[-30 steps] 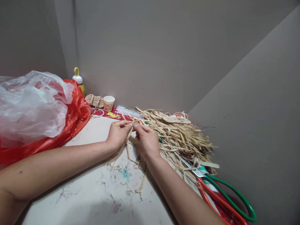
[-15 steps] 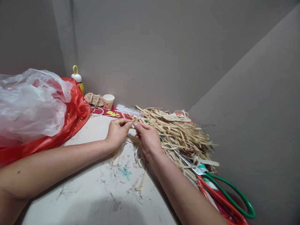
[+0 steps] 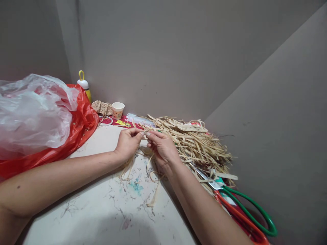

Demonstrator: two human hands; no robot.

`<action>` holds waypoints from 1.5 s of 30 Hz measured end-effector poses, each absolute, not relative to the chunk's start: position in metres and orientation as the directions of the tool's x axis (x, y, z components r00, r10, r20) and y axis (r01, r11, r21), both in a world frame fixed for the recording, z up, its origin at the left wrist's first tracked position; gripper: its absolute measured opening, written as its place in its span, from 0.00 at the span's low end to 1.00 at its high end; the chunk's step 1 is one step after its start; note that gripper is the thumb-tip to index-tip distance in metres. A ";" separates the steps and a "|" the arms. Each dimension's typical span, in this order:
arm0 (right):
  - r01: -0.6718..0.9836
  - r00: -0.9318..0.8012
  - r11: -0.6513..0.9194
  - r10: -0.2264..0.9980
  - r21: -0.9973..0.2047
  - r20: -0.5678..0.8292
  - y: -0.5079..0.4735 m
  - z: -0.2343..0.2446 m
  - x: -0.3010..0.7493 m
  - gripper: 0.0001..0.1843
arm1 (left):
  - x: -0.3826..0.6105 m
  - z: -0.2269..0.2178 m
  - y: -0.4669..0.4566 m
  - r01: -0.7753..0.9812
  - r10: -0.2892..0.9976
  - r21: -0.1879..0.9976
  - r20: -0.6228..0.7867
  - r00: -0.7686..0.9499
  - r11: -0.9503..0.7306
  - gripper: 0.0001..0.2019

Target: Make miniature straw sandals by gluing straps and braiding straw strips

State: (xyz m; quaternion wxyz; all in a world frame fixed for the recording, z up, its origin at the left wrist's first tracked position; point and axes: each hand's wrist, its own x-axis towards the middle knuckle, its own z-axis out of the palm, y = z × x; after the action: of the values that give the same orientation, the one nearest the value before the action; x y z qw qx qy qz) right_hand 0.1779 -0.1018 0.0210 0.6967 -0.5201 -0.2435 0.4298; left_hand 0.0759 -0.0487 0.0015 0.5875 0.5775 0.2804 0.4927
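Note:
My left hand (image 3: 127, 143) and my right hand (image 3: 162, 148) meet fingertip to fingertip above the white table (image 3: 102, 207). Both pinch thin tan straw strands (image 3: 144, 133) between thumb and fingers. Loose ends of the strands (image 3: 130, 168) hang down under my palms to the tabletop. A big heap of the same dried straw strips (image 3: 196, 144) lies just right of my right hand.
A red plastic bag (image 3: 79, 131) under a clear bag (image 3: 33, 112) fills the left. At the back stand a yellow bottle (image 3: 84, 85), a woven straw piece (image 3: 102, 108) and a paper cup (image 3: 118, 110). Scissors with green and orange handles (image 3: 245, 212) lie at the right. Grey walls close the corner.
My hands stay together on the strands with small finger shifts. The hanging ends have swung slightly. The view has tilted a little.

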 end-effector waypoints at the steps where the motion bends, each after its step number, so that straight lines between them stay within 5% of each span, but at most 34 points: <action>1: -0.350 0.502 0.080 0.857 -0.933 -0.115 -0.102 0.021 0.179 0.10 | 0.076 0.001 -0.048 -0.254 0.902 0.955 0.241 0.357 -0.154 0.05; 16: -0.432 0.301 0.034 0.948 -0.901 -0.108 -0.105 0.025 0.192 0.12 | 0.076 0.005 -0.050 -0.304 0.876 0.952 0.168 0.452 -0.026 0.05; 25: -0.212 0.386 0.076 0.922 -0.974 -0.012 -0.104 0.024 0.196 0.14 | 0.074 0.008 -0.052 -0.204 0.846 0.976 0.169 0.506 -0.073 0.06; 36: -0.126 0.334 0.040 0.942 -0.991 -0.005 -0.105 0.027 0.208 0.15 | 0.070 0.024 -0.048 -0.072 0.678 0.979 -0.079 0.731 0.191 0.11; 45: -0.075 0.282 0.015 0.959 -0.997 -0.007 -0.102 0.040 0.211 0.14 | 0.064 0.027 -0.042 -0.128 0.632 0.941 0.306 0.712 -0.312 0.14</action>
State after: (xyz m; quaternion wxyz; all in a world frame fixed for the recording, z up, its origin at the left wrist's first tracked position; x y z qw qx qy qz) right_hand 0.2112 -0.1018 0.0396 0.5859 -0.5459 -0.4052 0.4411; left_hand 0.0636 -0.0423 0.0274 0.5609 0.7356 0.1714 0.3389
